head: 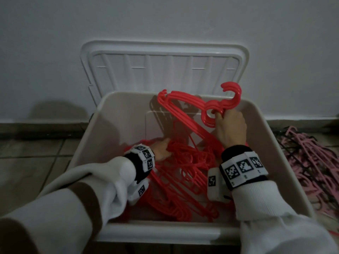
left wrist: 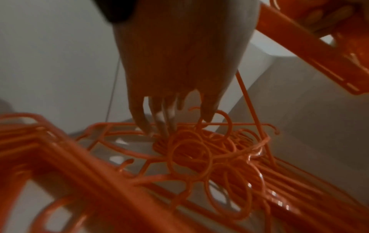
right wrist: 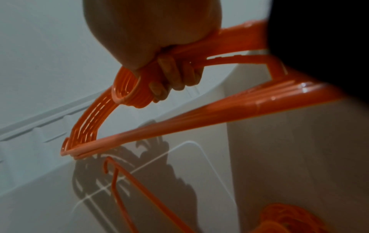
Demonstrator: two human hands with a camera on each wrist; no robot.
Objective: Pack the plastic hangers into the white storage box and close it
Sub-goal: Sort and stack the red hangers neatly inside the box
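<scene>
The white storage box [head: 165, 233] stands open on the floor, its lid [head: 165, 70] leaning back against the wall. A tangled pile of red plastic hangers [head: 183, 171] lies inside. My right hand [head: 231, 125] grips a bundle of several red hangers [head: 227, 105] by their necks; the hooks stick up over the box's far right rim and the arms slant down inside. In the right wrist view my fingers [right wrist: 171, 78] curl round that bundle [right wrist: 179, 126]. My left hand [head: 162, 150] reaches into the box, straight fingers [left wrist: 165, 121] touching the hooks of the pile [left wrist: 189, 154].
A heap of pink and black hangers [head: 308, 162] lies on the tiled floor right of the box. The white wall [head: 165, 19] rises right behind the lid. The box's inner walls [right wrist: 279, 157] close in around both hands.
</scene>
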